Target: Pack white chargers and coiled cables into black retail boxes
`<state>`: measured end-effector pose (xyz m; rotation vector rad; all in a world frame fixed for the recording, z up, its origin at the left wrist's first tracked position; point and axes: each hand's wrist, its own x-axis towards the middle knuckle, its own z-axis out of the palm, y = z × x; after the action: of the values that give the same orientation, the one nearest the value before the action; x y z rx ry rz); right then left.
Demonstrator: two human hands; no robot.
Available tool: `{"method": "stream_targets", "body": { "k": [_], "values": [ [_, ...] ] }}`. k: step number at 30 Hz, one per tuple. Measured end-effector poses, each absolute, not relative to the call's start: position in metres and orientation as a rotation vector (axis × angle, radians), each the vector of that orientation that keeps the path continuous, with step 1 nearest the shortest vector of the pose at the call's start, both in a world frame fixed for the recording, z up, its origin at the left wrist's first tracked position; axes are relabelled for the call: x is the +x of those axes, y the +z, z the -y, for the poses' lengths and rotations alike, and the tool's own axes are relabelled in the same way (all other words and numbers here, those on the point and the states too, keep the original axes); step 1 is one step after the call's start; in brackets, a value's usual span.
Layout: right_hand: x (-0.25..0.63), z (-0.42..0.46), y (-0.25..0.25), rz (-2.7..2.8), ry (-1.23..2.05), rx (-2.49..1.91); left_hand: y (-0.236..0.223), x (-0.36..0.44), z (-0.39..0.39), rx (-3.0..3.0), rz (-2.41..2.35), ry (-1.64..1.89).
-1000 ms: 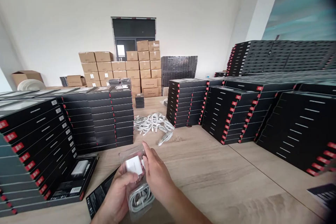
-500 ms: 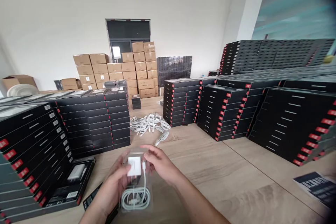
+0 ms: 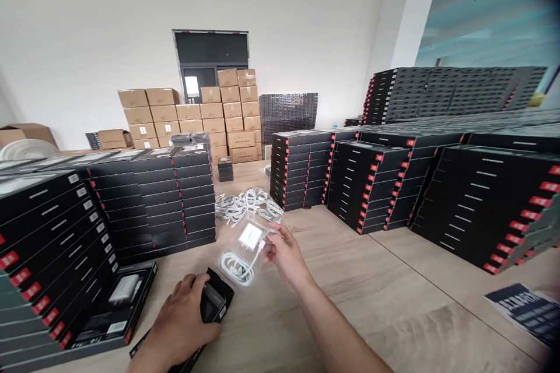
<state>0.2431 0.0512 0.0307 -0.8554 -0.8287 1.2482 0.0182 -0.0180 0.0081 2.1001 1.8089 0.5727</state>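
Note:
In my right hand (image 3: 283,250) is a clear plastic tray (image 3: 258,265), pinched by its right edge and tilted above the table. A white charger plug (image 3: 251,236) sits in its upper part, with a coiled white cable (image 3: 237,268) below. My left hand (image 3: 186,317) is wrapped over a black box (image 3: 214,300) at the table's near side; the palm hides much of it. Left of that hand lies an open black box (image 3: 118,309) with a white charger (image 3: 125,289) inside. Beyond the tray is a pile of loose white cables (image 3: 249,205).
Stacks of black boxes stand at left (image 3: 48,245) and right (image 3: 371,186) of the wooden table (image 3: 350,291). Brown cartons (image 3: 192,113) are piled by the far wall. A printed sheet (image 3: 525,309) lies at the right edge.
My left hand has let go of the plastic tray and moved down onto the black box. My right hand has carried the tray slightly up and right, turning it to a slant.

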Motion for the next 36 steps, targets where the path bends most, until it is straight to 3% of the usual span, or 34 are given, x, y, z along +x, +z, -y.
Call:
{"method": "stream_targets", "body": {
  "k": [13, 20, 26, 33, 36],
  "values": [
    [0.225, -0.038, 0.028, 0.918, 1.265, -0.780, 0.014, 0.016, 0.012, 2.428, -1.950, 0.972],
    [0.243, -0.038, 0.041, 1.061, 1.374, -0.853, 0.021, 0.019, 0.017, 2.424, -1.748, 0.988],
    [0.243, -0.030, 0.049, 1.075, 1.615, -0.598, 0.030, 0.020, 0.022, 2.278, -1.608, 1.063],
    [0.240, -0.016, 0.046, 1.349, 1.711, -0.756, 0.042, 0.029, 0.030, 2.289, -1.367, 0.989],
    [0.235, -0.010, 0.054, 1.361, 1.626, -0.744, 0.036, 0.037, 0.031, 2.166, -1.340, 1.122]
  ]
}}
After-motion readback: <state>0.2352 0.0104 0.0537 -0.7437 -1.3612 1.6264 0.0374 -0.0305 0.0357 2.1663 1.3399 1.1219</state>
